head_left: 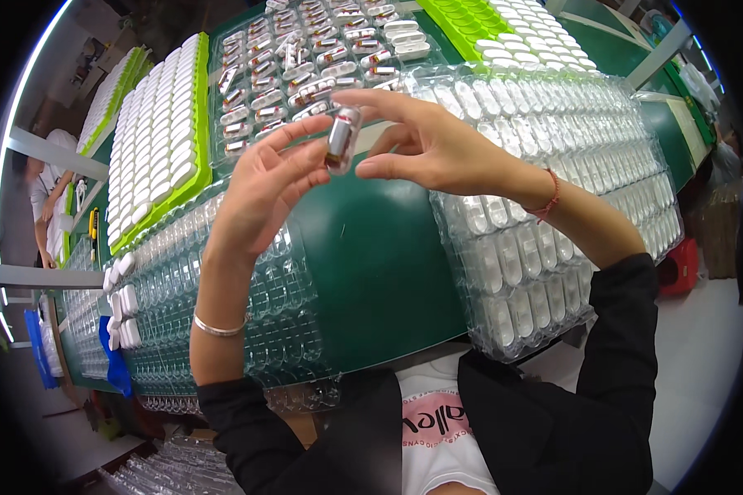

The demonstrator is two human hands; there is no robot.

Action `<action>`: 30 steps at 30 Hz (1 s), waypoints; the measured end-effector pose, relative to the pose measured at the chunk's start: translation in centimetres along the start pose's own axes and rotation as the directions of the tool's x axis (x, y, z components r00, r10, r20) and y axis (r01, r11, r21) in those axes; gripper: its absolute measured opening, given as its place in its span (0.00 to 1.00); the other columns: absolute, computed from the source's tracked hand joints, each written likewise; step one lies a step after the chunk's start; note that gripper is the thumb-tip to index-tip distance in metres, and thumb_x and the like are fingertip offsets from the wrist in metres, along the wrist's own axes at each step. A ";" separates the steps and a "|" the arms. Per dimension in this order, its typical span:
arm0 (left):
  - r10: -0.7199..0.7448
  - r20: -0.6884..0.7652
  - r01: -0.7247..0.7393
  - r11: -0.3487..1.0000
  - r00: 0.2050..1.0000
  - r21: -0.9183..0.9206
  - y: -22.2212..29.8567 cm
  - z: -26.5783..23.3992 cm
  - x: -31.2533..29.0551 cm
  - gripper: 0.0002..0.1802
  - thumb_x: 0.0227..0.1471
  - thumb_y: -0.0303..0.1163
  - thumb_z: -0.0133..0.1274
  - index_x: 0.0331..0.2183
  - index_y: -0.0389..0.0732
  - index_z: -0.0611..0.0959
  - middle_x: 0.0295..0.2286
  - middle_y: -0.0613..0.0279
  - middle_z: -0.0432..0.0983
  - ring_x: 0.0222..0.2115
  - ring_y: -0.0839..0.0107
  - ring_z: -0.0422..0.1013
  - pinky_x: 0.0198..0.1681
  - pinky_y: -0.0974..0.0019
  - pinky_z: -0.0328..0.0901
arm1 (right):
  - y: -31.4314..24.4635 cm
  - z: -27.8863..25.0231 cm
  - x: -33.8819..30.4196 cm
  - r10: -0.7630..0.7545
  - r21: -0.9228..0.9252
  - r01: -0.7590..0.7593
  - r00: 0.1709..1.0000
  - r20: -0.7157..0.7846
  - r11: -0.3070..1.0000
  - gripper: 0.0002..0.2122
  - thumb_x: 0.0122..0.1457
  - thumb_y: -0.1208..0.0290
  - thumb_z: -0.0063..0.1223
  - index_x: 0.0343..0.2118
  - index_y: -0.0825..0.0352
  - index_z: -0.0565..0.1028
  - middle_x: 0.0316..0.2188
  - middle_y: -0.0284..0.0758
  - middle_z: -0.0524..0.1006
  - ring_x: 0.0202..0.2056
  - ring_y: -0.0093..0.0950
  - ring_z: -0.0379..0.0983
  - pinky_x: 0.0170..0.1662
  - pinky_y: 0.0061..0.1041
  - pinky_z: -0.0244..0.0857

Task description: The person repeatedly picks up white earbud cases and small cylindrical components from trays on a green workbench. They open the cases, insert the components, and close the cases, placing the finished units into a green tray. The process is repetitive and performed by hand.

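In front of my chest, above the green table, my left hand grips a small clear oblong case between thumb and fingers. Through its wall shows a silver and dark cylinder that looks like a battery. The case is tilted nearly upright and slightly blurred. From the right, my right hand comes in with fingers curved and apart. Its index fingertip is at the case's top and its thumb beside the lower end; whether they touch it, I cannot tell. Beyond the hands lies a clear tray of similar filled cases.
At left, a lime-green tray bears rows of white oval pieces. Stacked clear blister trays lie nearer; another stack at right has white-looking pockets. Loose white pieces rest at left. A person stands at far left.
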State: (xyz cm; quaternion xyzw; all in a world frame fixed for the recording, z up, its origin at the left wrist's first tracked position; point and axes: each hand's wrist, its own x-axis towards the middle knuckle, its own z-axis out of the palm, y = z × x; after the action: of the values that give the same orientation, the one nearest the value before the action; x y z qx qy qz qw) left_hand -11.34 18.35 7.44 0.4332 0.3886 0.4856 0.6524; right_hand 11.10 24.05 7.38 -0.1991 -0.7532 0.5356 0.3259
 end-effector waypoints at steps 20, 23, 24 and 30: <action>0.112 -0.126 -0.113 0.994 0.986 -0.001 -3.2 4.4 -11.9 0.19 0.55 0.21 0.55 0.46 0.34 0.67 0.40 0.59 0.71 0.41 0.74 0.71 0.49 0.69 0.66 | -3.2 4.4 -1.6 0.103 0.145 -0.202 0.856 0.507 0.969 0.11 0.54 0.80 0.59 0.41 0.69 0.76 0.36 0.32 0.76 0.37 0.19 0.73 0.37 0.18 0.68; 0.106 -0.290 -0.104 0.994 0.951 0.025 -3.2 5.9 -14.0 0.24 0.54 0.19 0.55 0.51 0.32 0.65 0.41 0.58 0.71 0.42 0.73 0.71 0.50 0.69 0.66 | -3.2 5.9 -1.4 0.078 0.241 -0.249 0.831 0.551 0.938 0.15 0.55 0.78 0.59 0.46 0.69 0.73 0.39 0.34 0.75 0.43 0.20 0.71 0.41 0.19 0.67; 0.131 -0.321 -0.128 0.991 0.938 0.030 -3.3 6.1 -14.6 0.25 0.54 0.19 0.55 0.52 0.32 0.65 0.41 0.58 0.71 0.42 0.73 0.71 0.49 0.69 0.66 | -3.3 6.6 -1.3 0.055 0.283 -0.241 0.842 0.536 0.928 0.17 0.55 0.79 0.59 0.48 0.69 0.71 0.38 0.34 0.75 0.42 0.20 0.71 0.41 0.19 0.66; 0.297 -0.420 -0.280 0.954 0.858 0.104 -5.9 6.1 -15.7 0.28 0.53 0.18 0.55 0.55 0.31 0.65 0.42 0.56 0.72 0.43 0.72 0.71 0.49 0.68 0.67 | -3.6 8.3 -1.2 0.051 0.250 -0.219 0.839 0.542 0.943 0.16 0.55 0.80 0.57 0.47 0.68 0.71 0.37 0.31 0.76 0.37 0.16 0.71 0.40 0.17 0.66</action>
State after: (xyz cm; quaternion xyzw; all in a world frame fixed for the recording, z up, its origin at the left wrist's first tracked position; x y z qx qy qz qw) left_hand -7.50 1.06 5.23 0.3812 0.4633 0.6535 0.4614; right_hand 6.24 16.42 8.61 -0.0455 -0.7063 0.7002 0.0939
